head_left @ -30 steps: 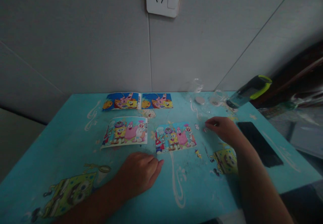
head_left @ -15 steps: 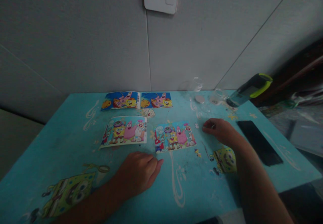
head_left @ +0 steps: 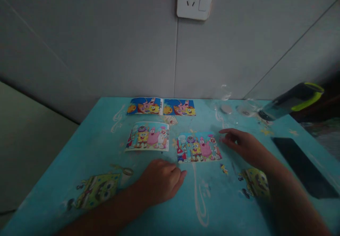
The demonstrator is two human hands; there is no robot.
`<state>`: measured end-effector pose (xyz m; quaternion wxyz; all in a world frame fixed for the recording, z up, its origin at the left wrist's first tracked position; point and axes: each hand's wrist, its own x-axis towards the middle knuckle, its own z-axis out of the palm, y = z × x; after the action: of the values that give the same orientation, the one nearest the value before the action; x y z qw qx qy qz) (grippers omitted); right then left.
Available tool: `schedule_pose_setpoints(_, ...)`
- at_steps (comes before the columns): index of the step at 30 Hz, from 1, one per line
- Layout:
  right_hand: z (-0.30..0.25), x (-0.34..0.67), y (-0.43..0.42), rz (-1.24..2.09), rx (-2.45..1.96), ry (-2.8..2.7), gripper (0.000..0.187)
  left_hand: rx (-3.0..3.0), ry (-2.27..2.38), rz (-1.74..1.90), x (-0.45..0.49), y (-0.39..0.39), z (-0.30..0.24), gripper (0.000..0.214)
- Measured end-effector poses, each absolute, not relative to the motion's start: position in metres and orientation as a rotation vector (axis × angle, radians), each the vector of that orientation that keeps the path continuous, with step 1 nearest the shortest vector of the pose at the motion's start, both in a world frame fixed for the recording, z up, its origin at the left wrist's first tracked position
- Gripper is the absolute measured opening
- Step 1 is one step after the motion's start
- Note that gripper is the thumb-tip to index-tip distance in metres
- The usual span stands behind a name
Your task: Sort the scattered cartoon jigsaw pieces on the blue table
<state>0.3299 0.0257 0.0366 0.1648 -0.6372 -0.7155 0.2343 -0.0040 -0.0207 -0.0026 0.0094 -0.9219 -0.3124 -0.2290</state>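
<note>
The person's right hand (head_left: 243, 146) is hovering low over the blue tablecloth (head_left: 170, 218), or maybe touching it; I cannot tell which. Its thumb and pointing finger are standing apart, with a gap showing. Something tiny and pinkish is showing by those fingertips, too blurry for me to name.

Just left of that hand, the SpongeBob group picture (head_left: 199, 149) is lying flat. That same picture is sitting ahead of the left hand (head_left: 162, 181) and a bit to its right. The left hand is resting on the cloth, curling into a loose fist, and its palm is hiding from me.

Straight ahead of the left hand, a matching card with a barcode (head_left: 150, 136) is bending up a little at its edges. Farther past that, a blue barcode card (head_left: 146, 106) and a blue SpongeBob picture (head_left: 180, 107) are lying side by side near the wall.

Beyond the right hand, a pale round disc (head_left: 226, 109) is lying near some clear plastic tubs. Farther off to its right, a bottle (head_left: 289, 99) is standing, and nearer, a flat black rectangle (head_left: 305, 167) is lying right of the wrist.
</note>
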Motion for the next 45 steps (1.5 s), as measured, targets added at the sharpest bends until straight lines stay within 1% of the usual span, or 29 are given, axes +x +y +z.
schedule_pose_setpoints(6, 0.031, 0.307, 0.024, 0.94, -1.639, -1.976, 0.04, -2.862, -0.964, -0.73, -0.004, -0.021, -0.001, 0.038)
schedule_pose_setpoints(10, 0.031, 0.295, 0.022, 1.059, -1.622, -1.855, 0.043, -2.877, -0.964, -0.74, -0.004, -0.021, 0.0, 0.039)
schedule_pose_setpoints(19, 0.034, 0.283, 0.018, 1.183, -1.586, -1.754, 0.036, -2.905, -0.961, -0.739, -0.004, -0.02, 0.0, 0.036)
schedule_pose_setpoints(25, 0.041, 0.281, 0.017, 1.188, -1.527, -1.727, 0.032, -2.883, -0.965, -0.717, -0.004, -0.021, 0.0, 0.037)
schedule_pose_setpoints(31, 0.039, 0.291, 0.02, 1.239, -1.539, -1.519, 0.032, -2.895, -0.947, -0.718, -0.005, -0.021, 0.0, 0.038)
schedule_pose_setpoints(35, 0.04, 0.304, 0.022, 1.19, -1.567, -1.429, 0.034, -2.899, -0.944, -0.707, -0.005, -0.021, 0.0, 0.038)
schedule_pose_setpoints(41, 0.036, 0.311, 0.023, 0.988, -1.613, -1.738, 0.031, -2.884, -0.956, -0.703, -0.006, -0.02, -0.002, 0.039)
schedule_pose_setpoints(43, 0.031, 0.308, 0.024, 0.975, -1.578, -1.778, 0.037, -2.892, -0.961, -0.686, -0.006, -0.02, -0.002, 0.039)
schedule_pose_setpoints(45, 0.028, 0.305, 0.025, 0.97, -1.533, -1.808, 0.046, -2.896, -0.966, -0.677, -0.006, -0.02, -0.002, 0.039)
